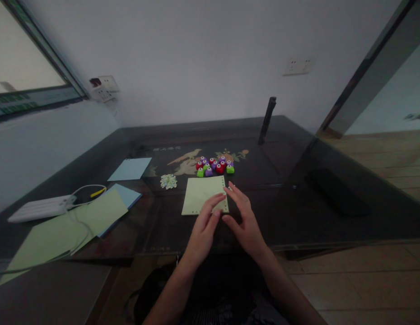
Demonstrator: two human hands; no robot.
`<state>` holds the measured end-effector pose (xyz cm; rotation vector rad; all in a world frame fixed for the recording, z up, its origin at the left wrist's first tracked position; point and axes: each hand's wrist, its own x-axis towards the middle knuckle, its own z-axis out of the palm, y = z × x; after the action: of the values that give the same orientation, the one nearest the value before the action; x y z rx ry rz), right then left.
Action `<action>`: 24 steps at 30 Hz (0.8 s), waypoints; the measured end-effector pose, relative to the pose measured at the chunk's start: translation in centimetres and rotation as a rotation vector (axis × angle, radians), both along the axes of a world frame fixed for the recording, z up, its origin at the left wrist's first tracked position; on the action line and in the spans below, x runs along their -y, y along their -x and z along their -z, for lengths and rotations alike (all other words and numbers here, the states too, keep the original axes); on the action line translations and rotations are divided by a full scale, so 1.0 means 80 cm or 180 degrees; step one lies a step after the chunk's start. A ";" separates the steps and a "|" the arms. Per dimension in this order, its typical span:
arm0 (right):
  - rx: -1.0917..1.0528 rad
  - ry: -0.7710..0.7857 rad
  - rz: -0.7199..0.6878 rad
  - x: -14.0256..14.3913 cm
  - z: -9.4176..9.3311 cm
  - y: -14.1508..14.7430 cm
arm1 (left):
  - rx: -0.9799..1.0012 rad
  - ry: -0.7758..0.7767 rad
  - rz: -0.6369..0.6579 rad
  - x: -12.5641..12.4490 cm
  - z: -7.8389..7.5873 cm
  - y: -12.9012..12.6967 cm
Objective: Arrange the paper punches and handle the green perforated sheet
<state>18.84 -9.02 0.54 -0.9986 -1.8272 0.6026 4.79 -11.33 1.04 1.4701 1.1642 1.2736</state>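
A pale green sheet of paper (pixel 201 192) lies flat in front of me, with small holes along its right edge and part of its near edge. My left hand (pixel 206 221) hovers over the sheet's near right corner, fingers stretched out and nothing held. At the right edge is my right hand (pixel 244 221), fingers spread and also without anything; whether its fingertips touch the paper I cannot tell. Just beyond the sheet stands a cluster of small red, purple and green craft punches (pixel 215 166) with white round tops. Left of them sits a little heap of pale paper bits (pixel 168 181).
On the dark table (pixel 281 198), a light blue sheet (pixel 130 169), more green sheets (pixel 67 228) and a white power strip (pixel 42 208) with cables lie left. A black upright stand (pixel 267 121) rises at the back; a flat black object (pixel 337 192) lies right.
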 end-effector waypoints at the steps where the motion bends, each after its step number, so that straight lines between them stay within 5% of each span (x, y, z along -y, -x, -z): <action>1: -0.0024 0.0042 -0.0129 0.002 -0.003 0.000 | 0.0108 0.0101 0.0195 0.003 0.001 -0.006; 16: -0.0465 0.0581 -0.1255 0.017 -0.008 -0.005 | 0.0416 0.0465 0.1450 0.013 -0.020 -0.011; 24: -0.0250 0.0441 -0.1552 0.021 -0.005 0.005 | 0.0248 0.0308 0.1523 0.006 -0.014 -0.021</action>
<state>18.46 -10.74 0.93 -0.6004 -1.9879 1.0586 6.44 -11.84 2.17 1.4974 0.7487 0.9211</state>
